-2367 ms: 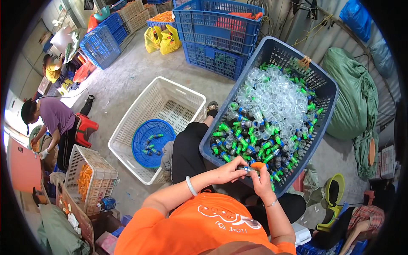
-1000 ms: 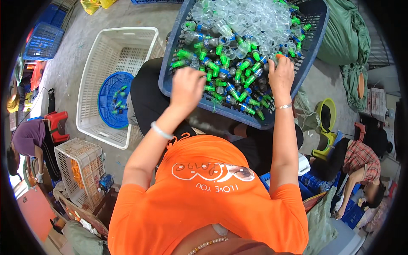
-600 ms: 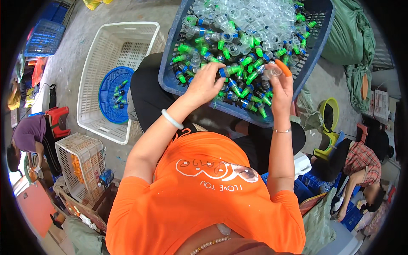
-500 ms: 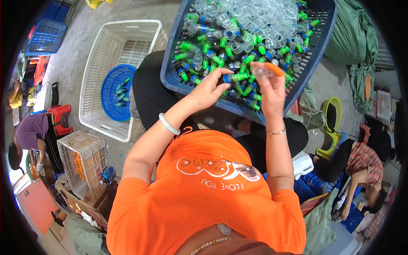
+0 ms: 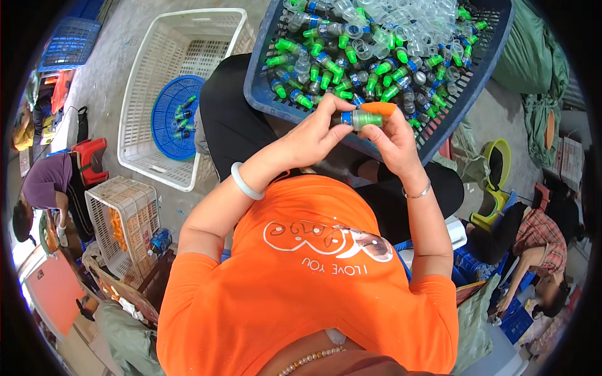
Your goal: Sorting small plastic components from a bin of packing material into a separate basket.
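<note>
Nearest: seated worker's orange T-shirt (image 5: 301, 288), bead necklace (image 5: 307, 360) at neck. Pale bangle (image 5: 246, 182) on L wrist, thin metal bracelet (image 5: 419, 191) on R.

L hand (image 5: 313, 133): thumb + fingers pinching the dark end of one btl (image 5: 348, 118), blue band showing by the fingertips. R hand (image 5: 396, 144): thumb below, orange-covered finger (image 5: 379, 108) above, pinching same btl at its green end. Clear plastic shows round the green; can't tell if seated fully. Btl lies approx. level, green end to R, just over near edge of dk blue crate (image 5: 269, 108).

In crate: heap of green-tipped btls (image 5: 393, 93), lying every which way; clear cups (image 5: 420, 25) piled beyond, some mixed in. Dk trouser leg (image 5: 235, 113) between crate & white crate (image 5: 141, 94) on L. Inside the latter, round blue basket (image 5: 160, 125) w/ a few green-tipped btls at its R side.

Further L: off-white crate (image 5: 135, 213), orange pcs (image 5: 117, 229) inside. Beyond, co-worker in purple top (image 5: 47, 182) bends fwd nr red stool (image 5: 94, 160). Far R: 2nd co-worker, plaid shirt (image 5: 542, 241), also bent over; yellow-green tub (image 5: 498, 160) nearby. Big green sack (image 5: 527, 50) past crate; blue crate (image 5: 69, 44) far L.
</note>
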`<control>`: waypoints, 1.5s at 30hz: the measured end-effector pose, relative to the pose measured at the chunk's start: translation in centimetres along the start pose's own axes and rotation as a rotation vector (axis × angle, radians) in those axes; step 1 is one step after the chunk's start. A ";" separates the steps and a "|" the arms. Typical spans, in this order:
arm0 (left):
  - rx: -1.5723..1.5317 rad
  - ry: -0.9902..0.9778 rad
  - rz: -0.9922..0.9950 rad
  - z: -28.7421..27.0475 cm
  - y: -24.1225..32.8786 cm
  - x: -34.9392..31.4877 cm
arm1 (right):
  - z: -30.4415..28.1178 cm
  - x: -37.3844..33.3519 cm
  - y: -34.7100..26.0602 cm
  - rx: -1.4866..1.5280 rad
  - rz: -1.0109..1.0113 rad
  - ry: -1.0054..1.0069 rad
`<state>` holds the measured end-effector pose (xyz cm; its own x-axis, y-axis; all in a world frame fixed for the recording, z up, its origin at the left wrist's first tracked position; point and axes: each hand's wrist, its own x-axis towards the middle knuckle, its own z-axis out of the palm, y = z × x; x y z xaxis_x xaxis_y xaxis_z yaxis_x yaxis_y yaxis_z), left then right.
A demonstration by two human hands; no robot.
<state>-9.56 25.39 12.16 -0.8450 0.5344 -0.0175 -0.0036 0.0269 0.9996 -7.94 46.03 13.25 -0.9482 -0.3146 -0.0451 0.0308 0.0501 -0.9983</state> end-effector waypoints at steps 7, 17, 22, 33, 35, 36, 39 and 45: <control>0.533 0.048 0.414 -0.5 -0.9 -0.9 | 1.5 0.0 -0.1 0.028 0.084 0.030; 0.460 0.009 0.312 -1.4 -1.6 -2.6 | 2.8 -0.1 0.9 -0.396 0.095 0.005; 0.667 0.481 0.078 -7.5 -1.0 -4.8 | 0.6 0.0 0.7 -0.863 -0.204 0.275; 1.332 0.768 0.172 -15.4 -3.8 -3.7 | -3.8 -0.6 5.6 -1.345 0.064 0.359; 1.172 0.578 0.308 -10.9 -3.2 -0.5 | -3.9 -0.7 5.9 -1.329 0.022 0.372; 1.146 0.531 0.379 -9.1 -3.7 1.1 | -4.0 -0.7 5.9 -1.311 -0.017 0.391; 1.104 0.459 0.386 -5.6 -5.2 5.3 | -3.8 -1.0 5.0 -1.202 -0.017 0.462; 1.330 0.383 0.508 -5.7 -6.1 8.5 | -3.0 -0.3 3.1 -0.554 -0.115 0.483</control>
<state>-19.80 24.97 5.99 -0.6928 0.4781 0.5399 0.6335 0.7612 0.1388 -8.50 49.16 10.31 -0.9733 0.0983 0.2077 -0.1201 0.5528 -0.8246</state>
